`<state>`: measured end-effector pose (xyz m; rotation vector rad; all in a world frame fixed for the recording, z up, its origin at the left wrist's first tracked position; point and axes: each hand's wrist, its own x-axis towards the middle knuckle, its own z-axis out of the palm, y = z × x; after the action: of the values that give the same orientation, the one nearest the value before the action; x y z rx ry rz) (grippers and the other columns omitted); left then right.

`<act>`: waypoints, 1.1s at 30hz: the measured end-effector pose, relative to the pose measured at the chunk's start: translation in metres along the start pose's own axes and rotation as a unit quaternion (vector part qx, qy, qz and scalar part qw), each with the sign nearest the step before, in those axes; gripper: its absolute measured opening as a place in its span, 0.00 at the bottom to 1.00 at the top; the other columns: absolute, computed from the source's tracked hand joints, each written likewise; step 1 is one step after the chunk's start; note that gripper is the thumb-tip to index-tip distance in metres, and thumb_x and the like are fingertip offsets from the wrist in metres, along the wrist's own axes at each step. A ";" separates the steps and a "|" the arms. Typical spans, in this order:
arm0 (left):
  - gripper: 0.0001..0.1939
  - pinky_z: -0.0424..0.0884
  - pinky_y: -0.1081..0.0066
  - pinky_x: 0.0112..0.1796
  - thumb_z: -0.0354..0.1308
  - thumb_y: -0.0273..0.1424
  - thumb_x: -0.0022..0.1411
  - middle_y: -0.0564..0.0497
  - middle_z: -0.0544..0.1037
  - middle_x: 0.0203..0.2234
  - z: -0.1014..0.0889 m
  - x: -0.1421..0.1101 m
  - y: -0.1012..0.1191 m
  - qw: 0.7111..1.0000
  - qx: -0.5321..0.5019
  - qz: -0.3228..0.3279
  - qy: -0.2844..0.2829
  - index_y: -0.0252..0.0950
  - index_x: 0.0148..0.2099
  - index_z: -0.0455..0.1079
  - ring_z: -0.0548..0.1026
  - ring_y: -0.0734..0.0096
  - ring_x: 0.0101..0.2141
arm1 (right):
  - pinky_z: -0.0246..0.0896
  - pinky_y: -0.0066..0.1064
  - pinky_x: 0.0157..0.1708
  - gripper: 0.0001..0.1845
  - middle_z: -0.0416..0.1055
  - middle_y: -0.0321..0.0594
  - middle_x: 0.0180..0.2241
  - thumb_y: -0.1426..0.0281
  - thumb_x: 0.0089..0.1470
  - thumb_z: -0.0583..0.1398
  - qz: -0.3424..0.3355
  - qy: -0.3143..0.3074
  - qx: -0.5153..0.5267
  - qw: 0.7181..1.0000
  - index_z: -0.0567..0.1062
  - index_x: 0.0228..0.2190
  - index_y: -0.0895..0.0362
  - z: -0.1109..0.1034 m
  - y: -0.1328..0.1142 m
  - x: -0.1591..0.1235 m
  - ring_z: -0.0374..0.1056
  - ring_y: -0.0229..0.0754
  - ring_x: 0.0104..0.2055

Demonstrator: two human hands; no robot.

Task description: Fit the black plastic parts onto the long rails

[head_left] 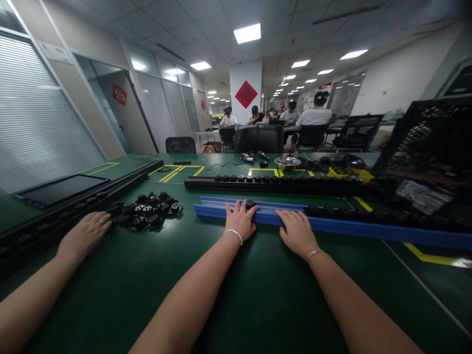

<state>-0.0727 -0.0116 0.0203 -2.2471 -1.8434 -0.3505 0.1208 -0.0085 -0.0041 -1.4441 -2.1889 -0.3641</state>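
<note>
My left hand (240,222) lies over a long blue rail (214,211) with a channel along its top. Its fingers reach over the near wall, and the thumb stays on the front side. Beside those fingertips, a small black part (250,203) sits in the channel; whether they touch it is unclear. Farther right, my right hand (297,232) grips the same rail, fingers over the edge and thumb in front. A row of black parts (332,212) fills the channel to the right of that hand.
At the left, another person's hand (86,232) rests near a pile of black parts (147,210) and a long black rail (121,182). Behind the blue rail lies another black rail (228,186) holding parts. A metal bowl (287,162) and a flat black screen (62,189) also occupy the green table (250,305).
</note>
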 end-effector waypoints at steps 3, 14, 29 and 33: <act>0.30 0.41 0.39 0.55 0.53 0.39 0.54 0.46 0.59 0.60 0.001 0.001 -0.002 1.000 0.003 0.007 0.009 0.52 0.60 0.55 0.52 0.48 0.59 | 0.44 0.43 0.57 0.25 0.68 0.41 0.50 0.74 0.52 0.49 0.001 -0.003 0.007 1.000 0.66 0.52 0.56 -0.001 0.001 0.000 0.60 0.43 0.53; 0.29 0.50 0.45 0.54 0.53 0.39 0.55 0.46 0.58 0.60 0.005 -0.002 -0.025 0.999 0.023 -0.025 0.011 0.52 0.60 0.56 0.58 0.51 0.57 | 0.47 0.41 0.56 0.24 0.70 0.42 0.48 0.76 0.50 0.49 -0.001 0.013 0.015 1.000 0.69 0.49 0.57 0.001 0.004 0.002 0.62 0.43 0.51; 0.29 0.51 0.44 0.54 0.53 0.38 0.55 0.47 0.60 0.60 0.002 -0.002 -0.043 0.999 0.038 -0.021 -0.001 0.51 0.60 0.56 0.58 0.50 0.57 | 0.47 0.43 0.56 0.23 0.70 0.42 0.49 0.75 0.51 0.50 0.006 0.006 0.029 1.000 0.69 0.49 0.57 0.000 0.004 0.002 0.62 0.45 0.52; 0.29 0.52 0.45 0.53 0.53 0.38 0.55 0.46 0.59 0.60 0.002 -0.003 -0.050 0.999 0.038 -0.025 0.000 0.51 0.60 0.57 0.58 0.50 0.57 | 0.48 0.43 0.56 0.23 0.70 0.42 0.48 0.75 0.51 0.50 0.005 0.013 0.032 0.999 0.69 0.48 0.57 0.000 0.004 0.002 0.63 0.44 0.51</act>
<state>-0.1222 -0.0043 0.0176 -2.1544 -1.8840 -0.2836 0.1240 -0.0054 -0.0033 -1.4079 -2.1525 -0.3043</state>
